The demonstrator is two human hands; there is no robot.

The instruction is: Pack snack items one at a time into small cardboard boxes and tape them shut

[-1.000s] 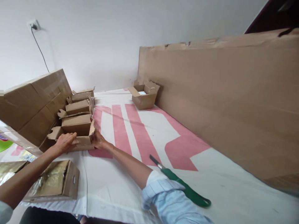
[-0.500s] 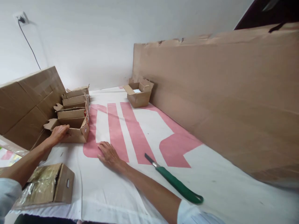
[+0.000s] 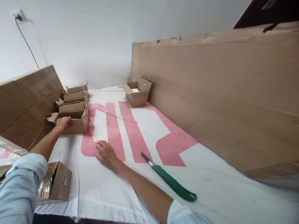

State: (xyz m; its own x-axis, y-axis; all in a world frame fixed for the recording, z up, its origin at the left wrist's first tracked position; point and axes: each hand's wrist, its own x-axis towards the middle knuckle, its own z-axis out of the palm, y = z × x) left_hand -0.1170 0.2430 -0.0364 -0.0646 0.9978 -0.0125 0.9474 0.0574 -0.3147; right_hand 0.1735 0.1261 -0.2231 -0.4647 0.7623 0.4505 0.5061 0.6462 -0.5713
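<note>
Several cardboard boxes (image 3: 71, 108) are standing in a row on the bench (image 3: 210, 193), the left hand (image 3: 63, 123) pinching the front open box (image 3: 79, 126) by its near wall. The right hand (image 3: 106, 153) is resting, loosely spread, partly over large pinkish-red printing (image 3: 135, 137) I cannot read, near a green-handled knife (image 3: 173, 184).

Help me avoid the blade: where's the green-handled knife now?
In the head view, the green-handled knife lies on the cloth, low and right of centre, just right of the right forearm.

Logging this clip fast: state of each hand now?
Left hand: closed on the rim of the nearest open cardboard box.
Right hand: open, resting on the printed cloth.
</note>
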